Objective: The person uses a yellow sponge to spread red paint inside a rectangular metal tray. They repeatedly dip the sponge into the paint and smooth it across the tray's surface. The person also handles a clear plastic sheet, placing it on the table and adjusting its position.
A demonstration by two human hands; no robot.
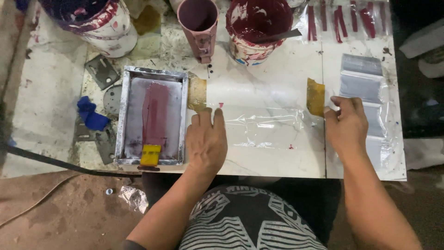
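Between the hands lies the clear plastic sheet (pixel 268 129): left hand (pixel 206 141) flat, grip spread; right hand (pixel 347 125) pinching its edge.

A glossy clear plastic sheet (pixel 270 127) lies on a smooth, marble-look white bench (pixel 268 83) stained with paint. The dull metal-framed printing screen (pixel 152 121) is smeared with wet maroon ink, beside a crumpled blue cloth (pixel 91 114) and paint-crusted plastic buckets (pixel 256 28).
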